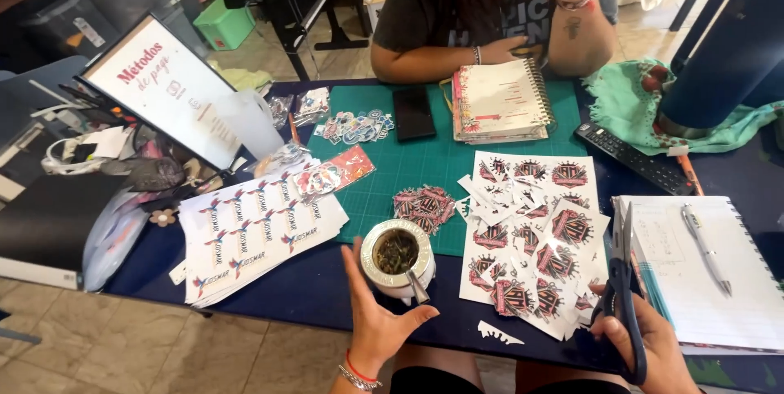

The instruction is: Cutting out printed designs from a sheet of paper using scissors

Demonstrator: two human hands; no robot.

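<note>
Nearby, on the dark blue surface point(327, 288), a white mate cup point(397, 257) stood against the open, empty left hand point(377, 312). Right of the cup, the right hand point(649, 345) gripped scissors point(625, 280) beside a red-and-black sticker sheet point(531, 239). Left of it lay white label sheets point(257, 231) below a framed white sign point(167, 88).

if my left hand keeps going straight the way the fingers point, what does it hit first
Most likely the white cup with the metal straw: your left hand is open beside it, fingers pointing up along its side. Depth is unclear.
</note>
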